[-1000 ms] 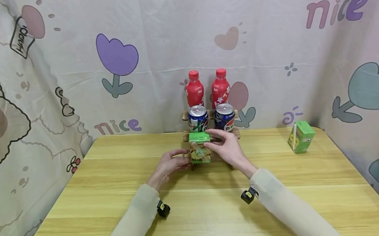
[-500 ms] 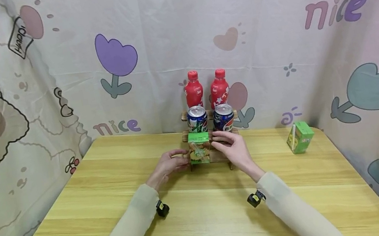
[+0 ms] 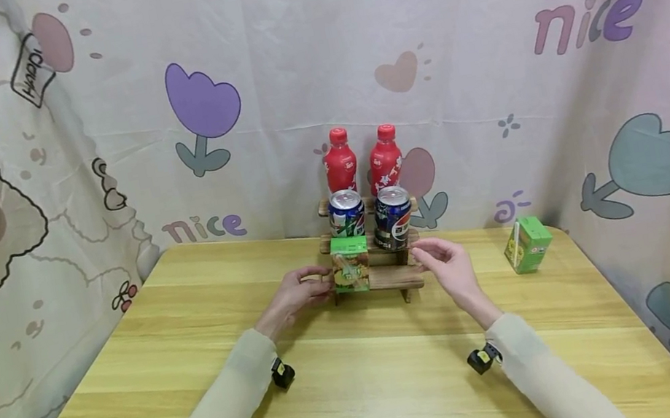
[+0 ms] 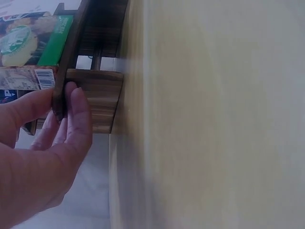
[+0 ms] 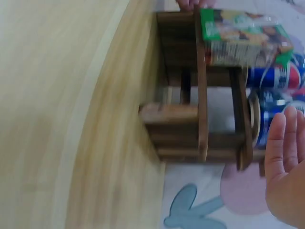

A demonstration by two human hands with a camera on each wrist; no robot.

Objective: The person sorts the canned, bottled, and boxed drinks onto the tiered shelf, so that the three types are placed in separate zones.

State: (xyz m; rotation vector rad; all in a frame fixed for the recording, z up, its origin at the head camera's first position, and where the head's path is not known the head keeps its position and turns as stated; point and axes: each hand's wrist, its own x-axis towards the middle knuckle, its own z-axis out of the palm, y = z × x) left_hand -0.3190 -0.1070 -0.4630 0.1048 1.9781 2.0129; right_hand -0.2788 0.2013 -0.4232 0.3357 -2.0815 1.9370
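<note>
A stepped wooden rack (image 3: 396,277) stands at the back of the table. My left hand (image 3: 299,295) pinches the left end of its lowest step; in the left wrist view the thumb lies on one side of the slat (image 4: 59,93) and the fingers on the other. A green juice carton (image 3: 351,265) stands upright on that step, at its left. My right hand (image 3: 449,270) is beside the rack's right end and holds nothing; its fingers (image 5: 275,143) look straight in the right wrist view. Blue soda cans (image 3: 393,220) stand on the middle step.
Two red bottles (image 3: 340,164) occupy the top step, close to the patterned cloth backdrop (image 3: 287,84). Another green juice carton (image 3: 528,245) stands on the wooden table (image 3: 366,396) at the back right.
My right hand has let go of the juice carton on the lowest step and moved right, past the rack's right end. The left hand has stayed at the rack.
</note>
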